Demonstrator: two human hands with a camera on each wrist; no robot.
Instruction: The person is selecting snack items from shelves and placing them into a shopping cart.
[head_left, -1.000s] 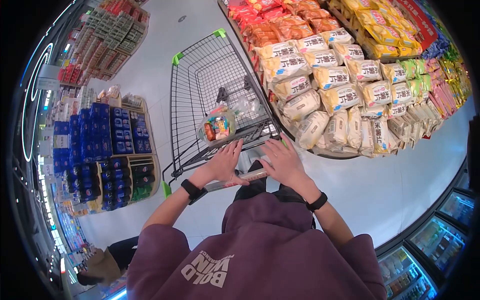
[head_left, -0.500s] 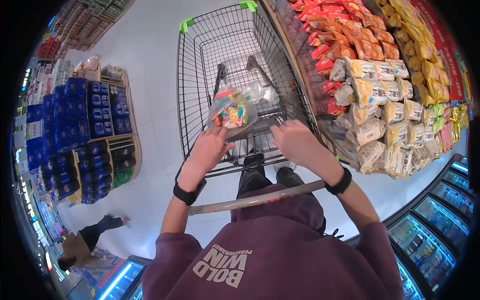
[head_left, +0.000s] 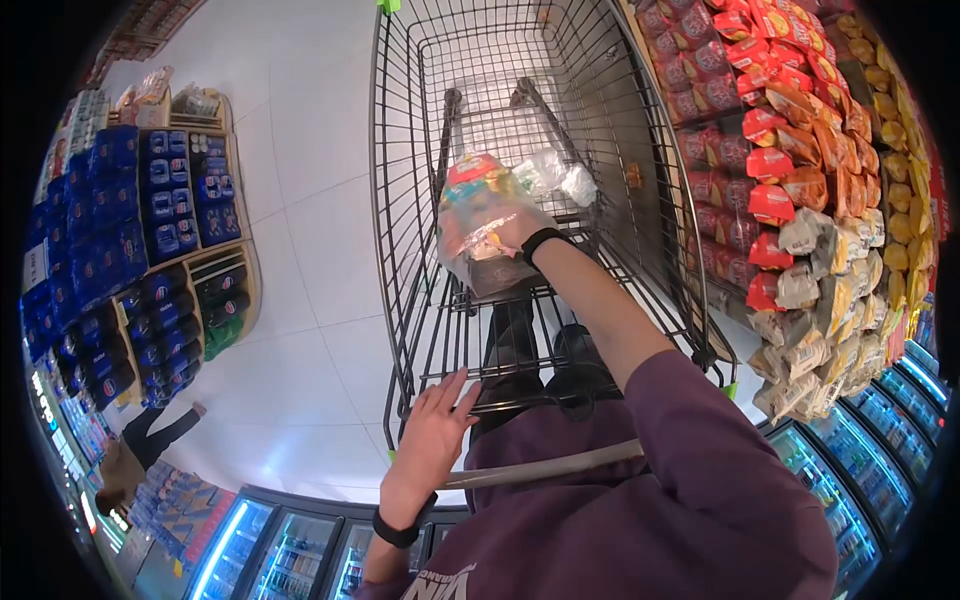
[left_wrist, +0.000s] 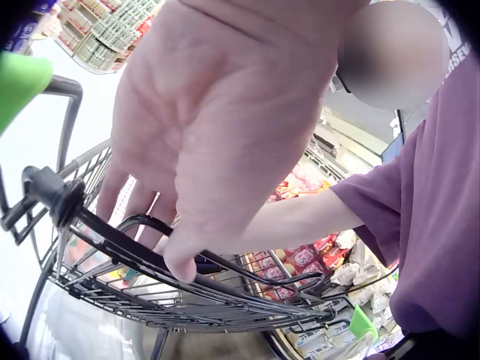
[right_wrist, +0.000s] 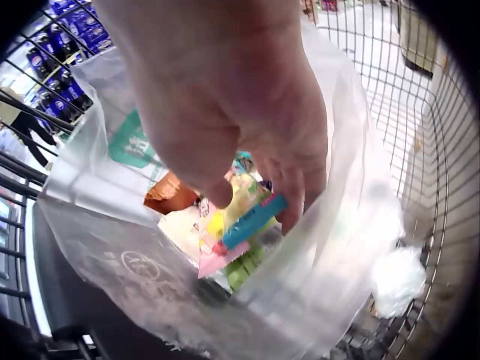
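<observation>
A clear plastic bag (head_left: 475, 215) of mixed small snacks stands in the near part of the shopping cart (head_left: 400, 300). My right hand (head_left: 515, 232) reaches into its mouth. In the right wrist view, my right hand (right_wrist: 247, 112) has thumb and fingers spread apart among colourful packets, touching a blue one (right_wrist: 256, 221); no firm grip shows. My left hand (head_left: 430, 445) is at the cart's rear edge, over the handle side, fingers extended. The left wrist view shows my left hand (left_wrist: 210, 142) with its fingers beyond the black rail (left_wrist: 127, 244) and the thumb on the near side.
Another clear plastic bag (head_left: 570, 180) lies farther right in the cart. Snack packs (head_left: 800, 190) are stacked along the right, blue drink packs (head_left: 100, 220) at the left. Lit coolers (head_left: 290, 550) line the lower edge. A person (head_left: 130, 460) is at lower left.
My right hand has moved from the cart's rear edge into the snack bag. My left hand has moved lower in the view, and the cart appears closer.
</observation>
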